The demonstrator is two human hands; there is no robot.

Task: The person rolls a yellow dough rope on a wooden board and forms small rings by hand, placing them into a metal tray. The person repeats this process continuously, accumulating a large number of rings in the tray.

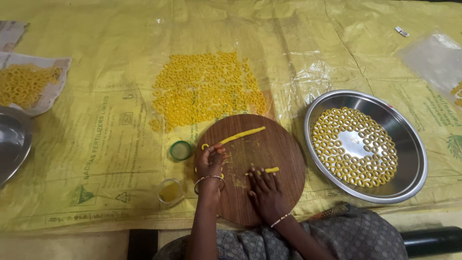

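Note:
A round brown wooden board point(269, 149) lies in front of me on a yellow plastic sheet point(96, 135). On it rests a long rolled strip of yellow dough point(243, 135). My left hand point(210, 161) is curled at the board's left edge, pinching a small curved bit of dough into a ring. My right hand point(264, 190) presses flat on the board, fingers on a short yellow dough piece point(269, 170). Both wrists wear bangles.
Many yellow dough rings point(207, 89) are spread on the sheet beyond the board. A steel plate point(414, 144) at right holds more rings. A green-rimmed lid point(181, 150) and a small cup point(170, 191) sit left of the board. Another steel plate point(12, 139) and rings on paper point(24, 84) lie far left.

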